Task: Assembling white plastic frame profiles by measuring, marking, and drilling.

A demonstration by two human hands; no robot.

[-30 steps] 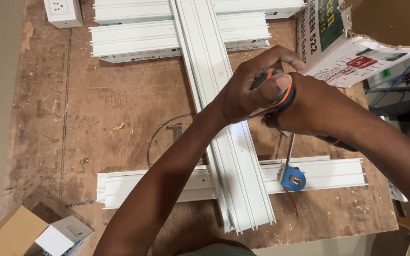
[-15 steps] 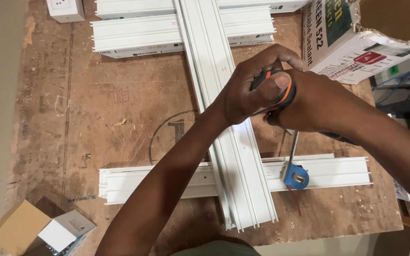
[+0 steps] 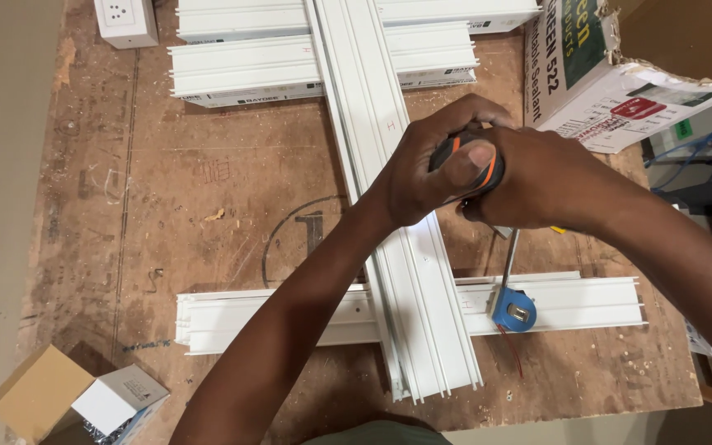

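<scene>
**Both hands on the screwdriver, tip over the blue clip**

I see my left hand and right hand clenched together round one screwdriver. Only a slice of its black and orange handle shows between the fingers; the rest of the handle is buried in the grasp, and I cannot tell which hand bears more of it. Below the grip the metal shaft runs down to a small blue clip, which sits on the near rail, a white profile lying crosswise. The tip itself is too small to make out, so I cannot say whether it touches the clip or a screw in it.

Just left of the grip a long rail runs away from me, crossing over the near one; my left forearm hides part of that crossing. Beyond the grip, two more white profiles lie crosswise, their far edges cut off by the frame. Right of and above the grip stands a torn carton, partly out of view. Far below left, at the bench corner, an open small box is cut off too.
</scene>
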